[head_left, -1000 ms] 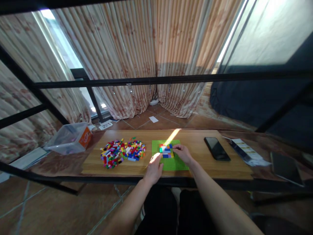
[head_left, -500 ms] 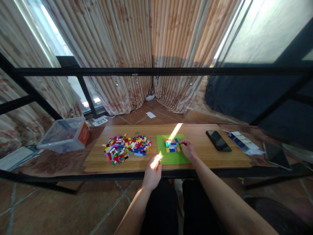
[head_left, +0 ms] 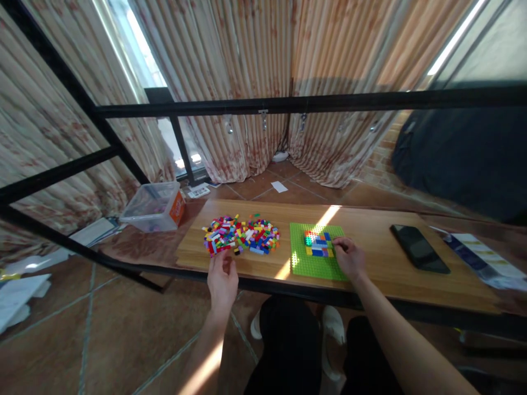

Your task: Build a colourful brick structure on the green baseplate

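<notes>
A green studded baseplate [head_left: 302, 266] lies on the wooden board, with a small build of coloured toy bricks [head_left: 318, 243] pressed onto its middle. My right hand [head_left: 349, 257] rests over the plate's right side, fingertips pinched together at the build's right edge. Whatever they pinch is too small to make out. At the front edge of a pile of loose toy bricks [head_left: 242, 235] is my left hand [head_left: 223, 280]. Its thumb and fingers are apart, fingertips touching or just short of the nearest bricks, and I see nothing held in it.
Left of the board stands a clear plastic box [head_left: 154, 208] with an orange label. A black phone [head_left: 419, 248] lies on the board's right part, beside a white and blue packet [head_left: 486, 258]. A black metal bar [head_left: 263, 104] crosses beyond the board.
My left hand has moved left from the baseplate's near corner to the loose pile. My right hand stays beside the build. The view has turned left.
</notes>
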Available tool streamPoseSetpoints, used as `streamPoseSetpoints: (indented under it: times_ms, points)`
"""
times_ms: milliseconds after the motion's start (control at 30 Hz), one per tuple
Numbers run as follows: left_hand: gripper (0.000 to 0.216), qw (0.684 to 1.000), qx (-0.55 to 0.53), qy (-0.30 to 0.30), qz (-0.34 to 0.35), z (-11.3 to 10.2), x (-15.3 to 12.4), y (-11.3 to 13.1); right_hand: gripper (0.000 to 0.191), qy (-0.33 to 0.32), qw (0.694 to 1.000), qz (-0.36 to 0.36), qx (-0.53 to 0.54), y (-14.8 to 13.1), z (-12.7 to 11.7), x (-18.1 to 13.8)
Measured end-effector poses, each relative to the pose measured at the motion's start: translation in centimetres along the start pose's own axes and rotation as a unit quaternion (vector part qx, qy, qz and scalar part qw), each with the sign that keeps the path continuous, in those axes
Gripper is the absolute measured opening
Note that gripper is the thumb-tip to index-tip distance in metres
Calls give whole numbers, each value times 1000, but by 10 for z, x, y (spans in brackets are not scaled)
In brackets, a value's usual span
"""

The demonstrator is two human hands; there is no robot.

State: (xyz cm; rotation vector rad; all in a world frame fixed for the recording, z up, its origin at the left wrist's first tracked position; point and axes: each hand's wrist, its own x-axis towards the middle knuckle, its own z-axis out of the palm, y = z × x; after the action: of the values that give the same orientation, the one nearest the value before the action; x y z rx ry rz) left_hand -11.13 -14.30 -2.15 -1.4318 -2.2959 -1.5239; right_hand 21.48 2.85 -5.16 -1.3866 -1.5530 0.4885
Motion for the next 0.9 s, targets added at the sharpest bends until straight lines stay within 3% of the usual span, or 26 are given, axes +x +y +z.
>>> streamPoseSetpoints:
  times_ms: [133, 333, 467, 567, 700, 900]
  points:
    - [32, 999, 3, 20, -25, -8, 7, -9, 20, -8, 1000, 3, -8, 5, 0, -1]
    - [35, 991, -127, -14, -49, -3, 20, -24, 21, -16, 999, -3, -46, 10, -1, -2]
    - [40, 981, -180, 19, -65, -7, 23, -33, 22, -18, 998, 5, -59, 12, -2, -1]
    - [43, 994, -86, 57, -27, -13, 24, -37, 23, -21, 998, 14, -58, 14, -1, -1]
    - [35, 997, 58, 50, 22, -11, 25, -42, 22, -18, 998, 13, -53, 13, -2, -1]
    - [20, 994, 83, 51, 44, 4, 28, -52, 22, -13, 998, 14, -68, 9, -3, -1]
